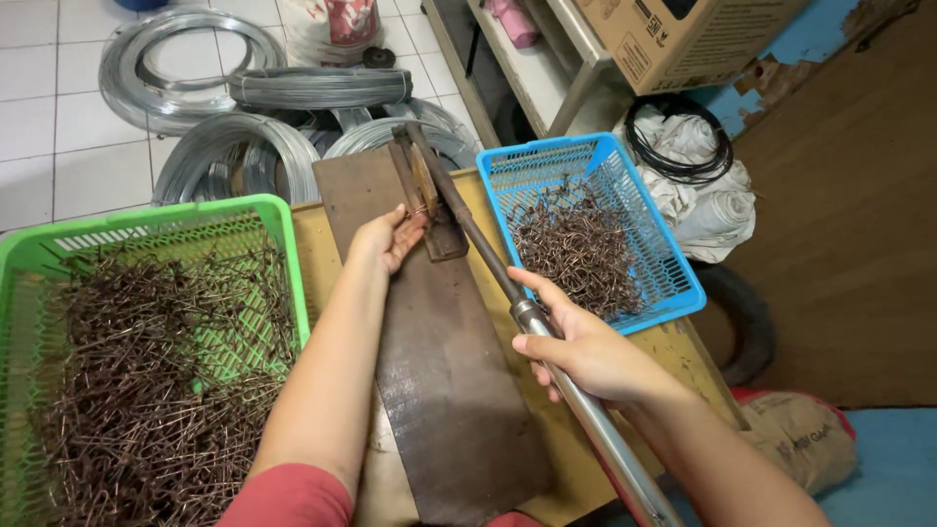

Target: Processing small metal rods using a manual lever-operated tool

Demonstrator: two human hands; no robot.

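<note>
Right hand closed around the long metal lever, gripping at the place where the dark rusty part meets the shiny pipe; probably held so far from the hinge to get more force with less effort. Lever raised and slanting from the hinge at the far end of the board down toward the body.

Left hand half open, fingers resting at the small bending block on the dark board, fingertips touching what seems a thin piece of wire there; too small to tell for sure. Placed just beside the lever, so fingers near the path of the lever.

Board lying lengthwise on the wooden counter, between two baskets, so both within easy reach. Green basket on the left, full of dark bent wire pieces, touching the counter edge. Blue basket on the right, less full, its near corner hanging a little over the counter edge.

Little free room on the counter: only narrow strips beside the board. Behind the counter, wire coils on the tiled floor. To the right, a cardboard box on a shelf and white cloth with a black cable.
</note>
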